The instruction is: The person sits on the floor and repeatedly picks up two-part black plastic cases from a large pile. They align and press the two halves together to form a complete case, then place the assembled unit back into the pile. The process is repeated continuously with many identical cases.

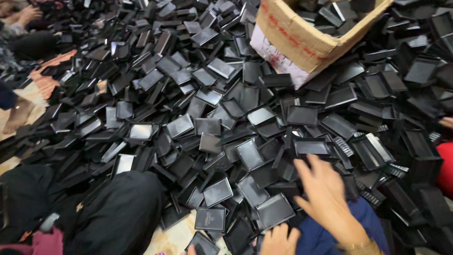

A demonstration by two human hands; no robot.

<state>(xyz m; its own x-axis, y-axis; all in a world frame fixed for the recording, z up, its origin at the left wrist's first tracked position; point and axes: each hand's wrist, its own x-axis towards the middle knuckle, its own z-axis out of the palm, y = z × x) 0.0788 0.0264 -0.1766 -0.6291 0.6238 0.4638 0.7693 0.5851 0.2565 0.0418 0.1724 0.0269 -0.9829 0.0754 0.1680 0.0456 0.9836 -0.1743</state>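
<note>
Nearest of all, at the bottom edge, the left hand (279, 240) shows only curled fingers resting on the near fringe of the heap; whether it grips anything I cannot tell. Just beyond it the right hand (325, 191) reaches forward with the palm down and fingers spread, released, its fingertips touching flat black plastic trays (250, 153) and holding none. A gold bangle (361, 246) circles that wrist above blue cloth (325, 236). Black trays lie jumbled across the whole floor, overlapping at every angle, some shiny side up. Dark fabric (118, 212) over a knee sits at lower left. Farther back, upper right, a brown cardboard box (302, 35) tilts on the heap, with red marks and a white side panel, trays inside. Another person's bare foot (18, 115) rests at far left.
</note>
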